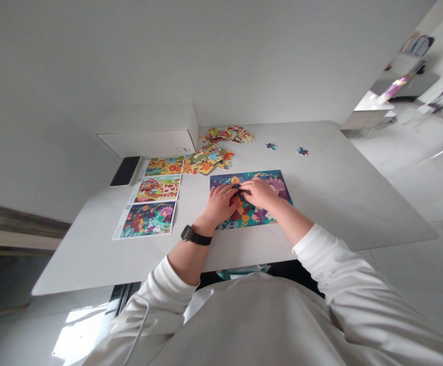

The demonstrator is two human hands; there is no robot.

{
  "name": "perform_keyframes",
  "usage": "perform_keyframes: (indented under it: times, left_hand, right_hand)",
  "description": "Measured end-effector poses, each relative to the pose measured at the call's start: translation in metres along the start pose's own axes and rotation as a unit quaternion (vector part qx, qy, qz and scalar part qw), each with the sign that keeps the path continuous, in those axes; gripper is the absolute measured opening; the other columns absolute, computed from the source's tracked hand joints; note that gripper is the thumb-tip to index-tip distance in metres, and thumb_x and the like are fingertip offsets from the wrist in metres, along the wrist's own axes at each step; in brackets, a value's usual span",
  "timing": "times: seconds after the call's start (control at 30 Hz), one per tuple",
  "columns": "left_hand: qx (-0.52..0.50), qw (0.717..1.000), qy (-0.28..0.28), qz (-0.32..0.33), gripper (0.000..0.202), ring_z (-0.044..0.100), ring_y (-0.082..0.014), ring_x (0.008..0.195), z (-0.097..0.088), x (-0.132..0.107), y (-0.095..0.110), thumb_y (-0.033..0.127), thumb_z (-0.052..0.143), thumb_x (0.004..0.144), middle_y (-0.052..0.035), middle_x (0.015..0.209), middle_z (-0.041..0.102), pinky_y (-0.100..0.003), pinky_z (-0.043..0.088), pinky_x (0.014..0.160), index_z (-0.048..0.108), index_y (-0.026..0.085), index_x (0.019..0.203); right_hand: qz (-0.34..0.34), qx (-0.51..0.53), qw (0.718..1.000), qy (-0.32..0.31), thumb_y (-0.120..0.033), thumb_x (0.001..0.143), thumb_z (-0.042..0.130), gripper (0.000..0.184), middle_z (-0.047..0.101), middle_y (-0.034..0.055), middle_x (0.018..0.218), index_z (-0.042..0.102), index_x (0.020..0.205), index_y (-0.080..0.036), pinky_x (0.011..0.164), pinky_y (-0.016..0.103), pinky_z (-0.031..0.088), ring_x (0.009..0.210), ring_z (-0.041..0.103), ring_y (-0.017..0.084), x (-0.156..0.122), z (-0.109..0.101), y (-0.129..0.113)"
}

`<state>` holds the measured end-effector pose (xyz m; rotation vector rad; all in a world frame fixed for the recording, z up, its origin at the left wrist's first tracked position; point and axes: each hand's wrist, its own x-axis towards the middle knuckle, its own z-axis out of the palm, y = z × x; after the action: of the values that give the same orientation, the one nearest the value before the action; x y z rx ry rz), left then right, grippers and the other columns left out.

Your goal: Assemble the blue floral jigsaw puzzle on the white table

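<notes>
The left hand (218,204) and right hand (257,192) lie nearly flat, fingers together, on the jigsaw puzzle (278,184) on the counter (320,203); whether they hold a piece is hidden. Small print on the picture cards (156,189) is unreadable.

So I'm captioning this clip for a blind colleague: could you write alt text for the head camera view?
Seen from above, a person's left hand, with a black wristwatch, and right hand rest on a mostly assembled colourful jigsaw puzzle on a white table. Loose pieces lie beyond it, near three printed picture cards.
</notes>
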<state>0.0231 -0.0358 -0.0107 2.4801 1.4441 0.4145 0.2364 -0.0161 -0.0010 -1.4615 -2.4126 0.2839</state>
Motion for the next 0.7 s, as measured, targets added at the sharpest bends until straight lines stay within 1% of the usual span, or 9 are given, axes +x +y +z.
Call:
perform_keyframes:
  times: [0.13,0.27,0.43,0.57,0.7]
  left_hand:
    - [-0.008,1.0,-0.001,0.006,0.048,0.05,-0.0339,0.157,0.001,0.001,-0.003,0.04,0.062,0.103,-0.007,0.167,0.059,-0.058,0.034,0.134,0.069,0.026,0.148]
    - [-0.011,1.0,-0.004,-0.002,0.053,0.05,-0.0335,0.157,0.0,0.001,-0.002,0.042,0.061,0.103,-0.0079,0.166,0.06,-0.056,0.034,0.135,0.065,0.024,0.153]
    - [0.002,1.0,-0.007,-0.006,0.052,0.049,-0.0335,0.158,-0.001,0.0,0.002,0.043,0.058,0.105,-0.0071,0.168,0.058,-0.056,0.033,0.135,0.066,0.024,0.153]
    - [0.012,1.0,-0.006,-0.014,0.055,0.049,-0.0353,0.158,-0.002,-0.001,0.008,0.044,0.059,0.104,-0.0078,0.169,0.057,-0.058,0.033,0.135,0.065,0.025,0.155]
    - [0.016,1.0,-0.009,-0.017,0.057,0.047,-0.0365,0.159,-0.002,-0.001,0.011,0.044,0.061,0.103,-0.0091,0.17,0.056,-0.059,0.032,0.136,0.065,0.025,0.156]
  right_hand:
    - [0.004,-0.009,1.0,-0.012,-0.027,0.102,0.068,0.033,0.078,0.0063,0.143,0.084,0.131,-0.026,0.119,0.047,0.05,0.13,0.071,0.029,-0.002,-0.003,-0.002]
    - [-0.001,-0.005,1.0,-0.002,-0.029,0.104,0.065,0.033,0.079,0.007,0.14,0.084,0.131,-0.025,0.121,0.046,0.048,0.129,0.072,0.028,-0.006,-0.007,0.0]
    - [0.004,-0.018,1.0,-0.014,-0.028,0.103,0.067,0.031,0.078,0.0067,0.142,0.085,0.128,-0.024,0.121,0.046,0.049,0.131,0.071,0.029,-0.009,-0.01,0.0]
    - [0.009,-0.017,1.0,-0.019,-0.028,0.103,0.069,0.031,0.079,0.0066,0.141,0.084,0.13,-0.024,0.122,0.045,0.049,0.133,0.071,0.029,-0.007,-0.01,-0.001]
    - [0.011,-0.008,1.0,-0.025,-0.029,0.102,0.071,0.031,0.079,0.0074,0.141,0.084,0.129,-0.024,0.122,0.044,0.049,0.133,0.072,0.029,-0.006,-0.012,-0.001]
